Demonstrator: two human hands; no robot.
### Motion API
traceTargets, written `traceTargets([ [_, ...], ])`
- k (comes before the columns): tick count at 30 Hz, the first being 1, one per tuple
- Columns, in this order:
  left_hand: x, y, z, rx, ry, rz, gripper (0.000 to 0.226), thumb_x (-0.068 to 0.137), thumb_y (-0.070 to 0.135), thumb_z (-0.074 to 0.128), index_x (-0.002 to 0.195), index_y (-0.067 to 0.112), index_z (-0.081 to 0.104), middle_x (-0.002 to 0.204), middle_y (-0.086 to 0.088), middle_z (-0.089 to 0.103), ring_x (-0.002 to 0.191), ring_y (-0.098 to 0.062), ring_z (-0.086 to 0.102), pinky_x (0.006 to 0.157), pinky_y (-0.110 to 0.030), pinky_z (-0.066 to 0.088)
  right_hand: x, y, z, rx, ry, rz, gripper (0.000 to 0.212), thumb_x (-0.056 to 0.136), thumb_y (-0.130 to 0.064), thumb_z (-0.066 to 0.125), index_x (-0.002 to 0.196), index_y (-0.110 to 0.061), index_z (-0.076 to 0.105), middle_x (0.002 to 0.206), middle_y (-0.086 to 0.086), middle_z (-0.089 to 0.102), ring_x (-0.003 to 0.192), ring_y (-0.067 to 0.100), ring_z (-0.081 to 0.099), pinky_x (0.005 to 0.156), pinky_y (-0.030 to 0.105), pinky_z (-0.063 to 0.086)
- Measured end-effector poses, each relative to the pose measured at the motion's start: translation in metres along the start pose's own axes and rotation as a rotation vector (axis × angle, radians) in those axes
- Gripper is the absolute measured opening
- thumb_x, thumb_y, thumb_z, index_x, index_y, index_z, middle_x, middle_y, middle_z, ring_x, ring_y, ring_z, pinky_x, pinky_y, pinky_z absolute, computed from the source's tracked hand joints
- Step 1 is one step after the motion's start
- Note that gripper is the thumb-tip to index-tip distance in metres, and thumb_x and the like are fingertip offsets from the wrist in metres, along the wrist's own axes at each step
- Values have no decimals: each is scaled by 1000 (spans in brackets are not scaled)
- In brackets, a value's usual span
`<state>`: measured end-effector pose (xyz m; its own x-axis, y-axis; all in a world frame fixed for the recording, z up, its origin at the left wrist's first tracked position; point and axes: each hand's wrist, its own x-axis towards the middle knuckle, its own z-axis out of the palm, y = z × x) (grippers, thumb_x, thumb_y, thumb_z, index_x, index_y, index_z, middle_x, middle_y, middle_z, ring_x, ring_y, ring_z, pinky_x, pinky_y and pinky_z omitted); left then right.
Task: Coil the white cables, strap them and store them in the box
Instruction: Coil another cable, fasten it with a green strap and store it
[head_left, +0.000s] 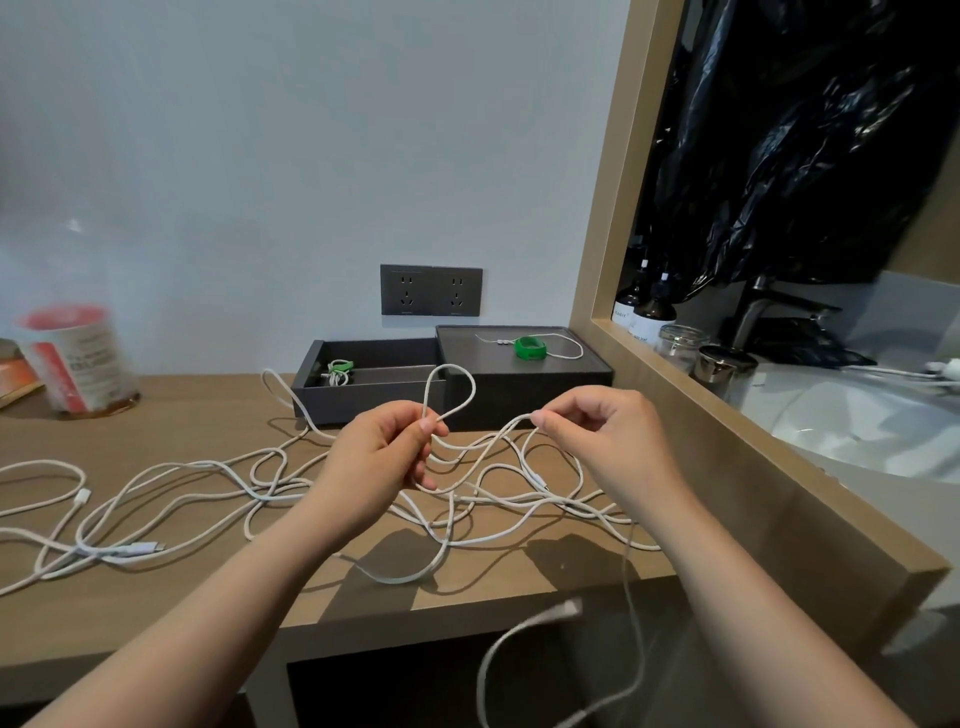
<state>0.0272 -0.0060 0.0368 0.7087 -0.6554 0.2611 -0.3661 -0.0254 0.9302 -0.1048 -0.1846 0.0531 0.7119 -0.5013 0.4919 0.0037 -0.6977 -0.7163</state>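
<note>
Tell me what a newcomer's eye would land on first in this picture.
The two hands in the middle draw the eye first: the left hand and the right hand each pinch a white cable, which rises in a loop above the left hand. Beneath them a tangle of white cables sprawls across the wooden desk. Behind, a dark box stands open, and a bright green strap lies on the lid beside it.

Two hands (384, 447) (608, 431), two sockets (406, 291) (456, 292) — two bottles (631, 301) (655, 312)
</note>
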Motion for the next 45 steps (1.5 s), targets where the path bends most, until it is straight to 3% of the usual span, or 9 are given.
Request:
traceTargets([
  [6, -2, -2, 1, 103, 28, 56, 23, 100, 19, 46, 92, 16, 67, 61, 1, 51, 54, -3, 55, 64, -27, 58, 5, -9, 2, 40, 24, 50, 15, 85, -29, 74, 72, -22, 72, 54, -13, 61, 52, 0, 54, 50, 11, 43],
  [12, -7, -2, 3, 194, 26, 89, 21, 99, 22, 47, 90, 22, 66, 69, -1, 59, 63, -10, 63, 63, -26, 56, 5, -13, 2, -76, 72, 47, 20, 83, -39, 75, 68, -25, 73, 59, -12, 64, 62, 2, 59, 56, 13, 42],
  [16, -10, -3, 6, 226, 26, 115, 20, 99, 23, 47, 91, 24, 65, 74, 2, 61, 66, -5, 63, 65, -27, 56, 7, -18, 2, 123, -8, 114, 20, 88, -27, 71, 71, -16, 72, 51, -7, 61, 47, 3, 54, 51, 14, 46],
  [19, -12, -2, 8, 219, 33, 135, 19, 99, 22, 47, 91, 24, 64, 70, 4, 59, 66, -2, 62, 64, -26, 55, 9, -23, -2, 301, -78, 185, 15, 90, -16, 68, 81, -6, 73, 58, 4, 66, 52, 12, 62, 55, 21, 53],
  [24, -14, 3, 13, 165, 47, 153, 20, 99, 18, 47, 90, 19, 64, 73, -4, 60, 68, -11, 61, 59, -14, 50, 12, -32, -3, 429, -144, 239, 12, 90, -12, 67, 86, -2, 72, 62, 7, 68, 55, 13, 65, 56, 20, 55],
  [32, -19, 7, 24, 32, 34, 182, 20, 100, 17, 45, 90, 19, 62, 94, 9, 73, 66, -6, 63, 63, -22, 53, 12, -40, 2, 531, -161, 281, 14, 93, -11, 63, 83, -5, 70, 66, 9, 71, 63, 19, 69, 56, 19, 55],
  [36, -21, 10, 25, -22, -24, 165, 21, 101, 13, 41, 95, 14, 61, 87, 5, 74, 80, -8, 68, 63, -20, 52, 14, -42, 1, 527, -164, 282, 14, 93, -13, 63, 81, -7, 69, 67, 9, 71, 66, 20, 70, 56, 19, 54],
  [45, -19, 11, 24, -19, -46, 145, 26, 99, 15, 46, 95, 22, 70, 74, 6, 67, 67, -10, 60, 64, -22, 53, 15, -41, 1, 466, -161, 252, 15, 91, -13, 66, 78, -7, 69, 64, 4, 69, 61, 15, 68, 58, 21, 54],
])
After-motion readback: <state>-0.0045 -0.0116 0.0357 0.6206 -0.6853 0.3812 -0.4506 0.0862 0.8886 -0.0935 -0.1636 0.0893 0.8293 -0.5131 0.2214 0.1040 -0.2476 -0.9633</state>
